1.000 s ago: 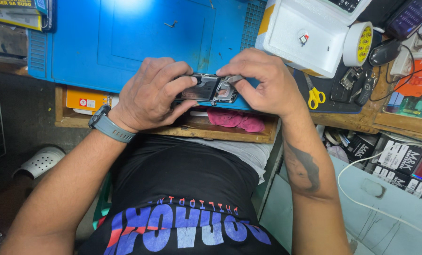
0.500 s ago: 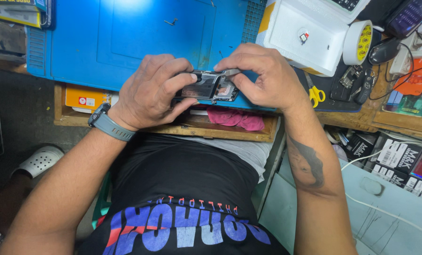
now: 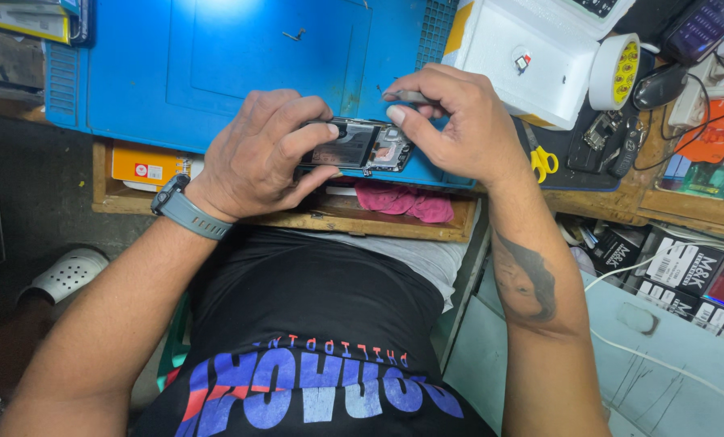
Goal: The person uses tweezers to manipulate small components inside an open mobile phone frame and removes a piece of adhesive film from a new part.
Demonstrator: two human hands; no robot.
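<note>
Left hand fingers wrapped over an opened phone, gripping it at the near edge of the blue mat. Right hand fingers pinched narrow on a thin grey tool, just above the phone's camera end. Grey watch on left wrist. Pink cloth in the open drawer below. Yellow scissors and a white box on the bench to the right.

Single head view; steeply downward, close above blue mat
</note>
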